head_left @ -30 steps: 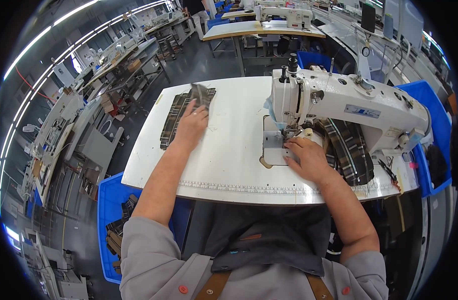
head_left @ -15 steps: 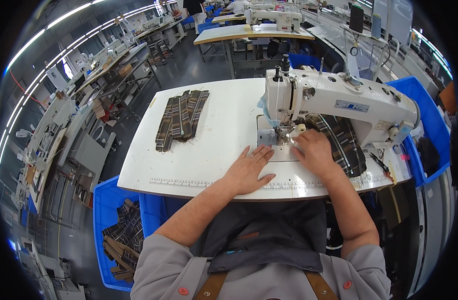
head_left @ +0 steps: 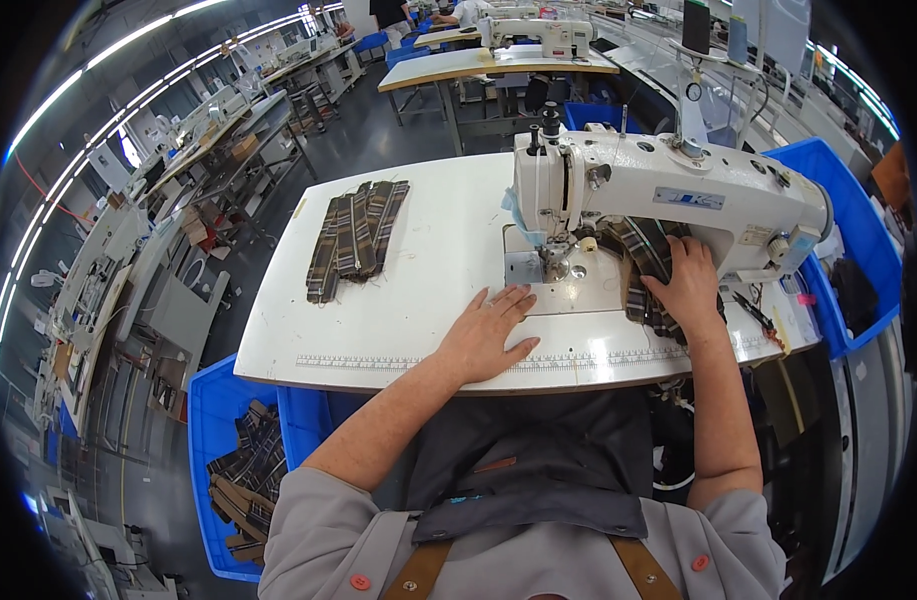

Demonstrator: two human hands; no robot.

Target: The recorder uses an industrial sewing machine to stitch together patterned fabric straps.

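My left hand (head_left: 486, 338) lies flat on the white sewing table (head_left: 438, 240), fingers apart and holding nothing, just in front of the machine's metal needle plate. Under the arm of the white sewing machine (head_left: 648, 170), my right hand (head_left: 690, 285) grips plaid fabric pieces (head_left: 646, 300), dark brown with light stripes. Thumb and fingers lie over the cloth, which bunches beside the thumb; the fingertips' far side is partly hidden. No cloth shows under the needle. Another small stack of plaid strips (head_left: 358, 232) rests on the table's left part.
A blue bin (head_left: 203, 480) with plaid and brown pieces stands below the table's left front. Another blue bin (head_left: 866, 325) is at the right. Small snips (head_left: 756, 310) lie near the right front edge, beside a printed ruler strip (head_left: 398, 363). Thread cones (head_left: 696, 28) stand behind.
My right hand has moved right, from beside the needle onto the plaid pieces, which are now shifted and bunched. My left hand has stayed flat on the table.
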